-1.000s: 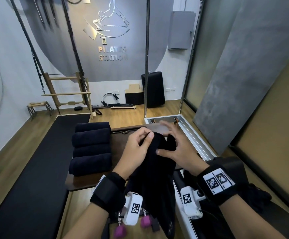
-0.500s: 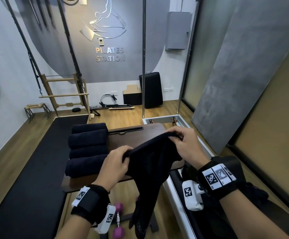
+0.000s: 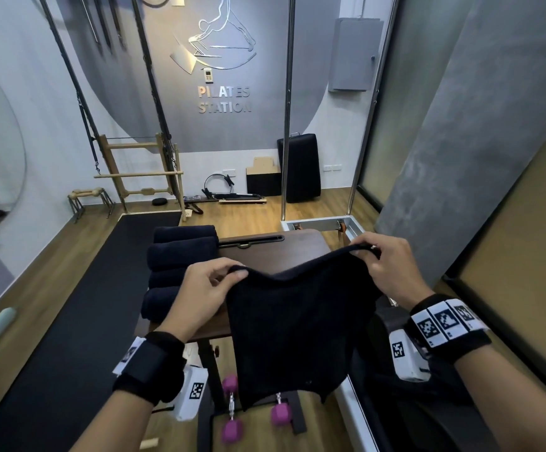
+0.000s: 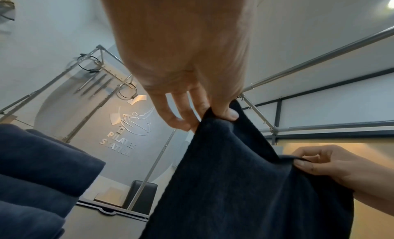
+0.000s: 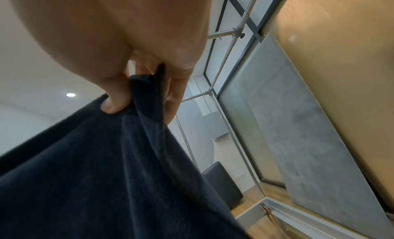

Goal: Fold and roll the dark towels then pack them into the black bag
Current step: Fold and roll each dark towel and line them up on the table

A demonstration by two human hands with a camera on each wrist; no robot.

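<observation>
A dark towel (image 3: 294,334) hangs spread in the air over the front edge of a small brown table (image 3: 281,252). My left hand (image 3: 229,275) pinches its upper left corner and my right hand (image 3: 366,252) pinches the upper right corner. Between them the top edge sags. In the left wrist view the thumb and fingers (image 4: 226,113) clamp the towel (image 4: 245,183) edge. In the right wrist view the thumb (image 5: 115,97) presses the towel (image 5: 106,167) against the fingers. Several rolled dark towels (image 3: 180,256) lie in a row on the table's left side. Dark bag-like fabric (image 3: 379,386) lies low right, partly hidden.
Two purple dumbbells (image 3: 232,419) lie on the wooden floor under the table. A long black mat (image 3: 69,321) runs along the left. A metal-framed apparatus (image 3: 346,226) stands at the right, with upright poles (image 3: 288,109) behind the table. A grey partition (image 3: 460,141) rises on the right.
My hands have moved apart, left hand to the left and right hand to the right. The bunched towel has opened out flat between them.
</observation>
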